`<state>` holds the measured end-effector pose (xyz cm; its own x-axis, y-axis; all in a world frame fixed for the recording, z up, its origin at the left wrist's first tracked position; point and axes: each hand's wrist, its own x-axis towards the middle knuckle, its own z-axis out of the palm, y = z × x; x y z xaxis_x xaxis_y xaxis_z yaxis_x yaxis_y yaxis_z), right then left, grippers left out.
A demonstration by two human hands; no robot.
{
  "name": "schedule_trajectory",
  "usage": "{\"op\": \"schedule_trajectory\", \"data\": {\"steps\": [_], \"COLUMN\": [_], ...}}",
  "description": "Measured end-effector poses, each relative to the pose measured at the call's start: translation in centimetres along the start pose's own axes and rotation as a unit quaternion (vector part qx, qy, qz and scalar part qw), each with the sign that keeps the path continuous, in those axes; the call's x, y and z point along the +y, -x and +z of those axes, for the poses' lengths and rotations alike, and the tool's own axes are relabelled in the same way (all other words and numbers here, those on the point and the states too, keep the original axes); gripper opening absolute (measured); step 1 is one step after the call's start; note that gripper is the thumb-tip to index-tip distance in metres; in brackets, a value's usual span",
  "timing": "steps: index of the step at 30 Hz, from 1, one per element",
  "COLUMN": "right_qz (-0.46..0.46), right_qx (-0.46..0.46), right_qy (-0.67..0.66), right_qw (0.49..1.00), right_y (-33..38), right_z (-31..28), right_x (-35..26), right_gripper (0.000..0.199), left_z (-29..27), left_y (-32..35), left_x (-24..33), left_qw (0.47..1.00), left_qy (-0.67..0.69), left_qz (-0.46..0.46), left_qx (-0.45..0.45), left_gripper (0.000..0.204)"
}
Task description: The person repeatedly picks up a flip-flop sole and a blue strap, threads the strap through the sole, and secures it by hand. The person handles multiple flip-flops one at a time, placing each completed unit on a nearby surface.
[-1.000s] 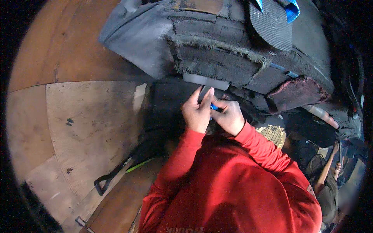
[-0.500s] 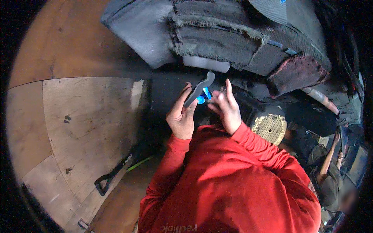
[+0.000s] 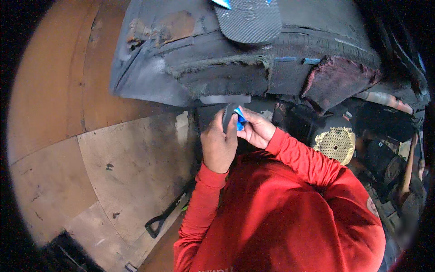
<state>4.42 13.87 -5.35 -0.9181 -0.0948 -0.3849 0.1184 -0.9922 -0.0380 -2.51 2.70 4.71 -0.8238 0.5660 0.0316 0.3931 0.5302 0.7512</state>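
My left hand [image 3: 219, 146] pinches a small dark rubber strip [image 3: 228, 115] and holds it upright in front of my chest. My right hand [image 3: 256, 129] meets it from the right, its fingertips on a small blue piece [image 3: 240, 120] stuck to the strip. Both red sleeves come up from the lower edge. Just above the hands lies a big worn tyre [image 3: 181, 68] with a torn, frayed cut along its side. A pale grey patch [image 3: 225, 99] sits at the lower lip of that cut.
A dark sandal sole [image 3: 251, 19] rests on top of the tyre. Wooden boards [image 3: 131, 167] cover the floor on the left, and a black tool with a loop handle [image 3: 165, 215] lies on them. A round yellow perforated object [image 3: 335, 143] sits among dark clutter on the right.
My hands came away from the tyre's cut edge and drew back toward me. The strip that my left hand held up is now pinched closer between both hands.
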Motion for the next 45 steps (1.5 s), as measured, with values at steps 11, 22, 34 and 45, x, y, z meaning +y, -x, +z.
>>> {"op": "schedule_trajectory", "data": {"steps": [11,22,34,45], "right_qz": [0.048,0.048,-0.026,-0.078], "right_qx": [0.099,0.128,0.028,-0.080], "right_qy": [0.069,0.053,0.183,0.286], "right_qw": [0.991,0.989,0.982,0.952], "right_y": [2.9,2.0,5.0,2.8], "right_z": [4.4,3.0,4.4,2.1], "right_x": [-1.9,-1.7,-0.3,1.1], "right_gripper": [0.033,0.035,0.044,0.048], "left_z": [-1.7,-1.3,-1.2,-0.8], "left_y": [0.3,-0.5,9.9,2.1], "left_x": [2.5,3.0,-0.9,-2.4], "left_qw": [1.000,0.999,0.986,0.918], "left_qy": [0.014,0.003,0.112,0.363], "left_qz": [-0.023,0.020,-0.120,-0.080], "left_qx": [-0.005,-0.028,0.001,-0.141], "left_gripper": [0.026,0.026,0.035,0.068]}}
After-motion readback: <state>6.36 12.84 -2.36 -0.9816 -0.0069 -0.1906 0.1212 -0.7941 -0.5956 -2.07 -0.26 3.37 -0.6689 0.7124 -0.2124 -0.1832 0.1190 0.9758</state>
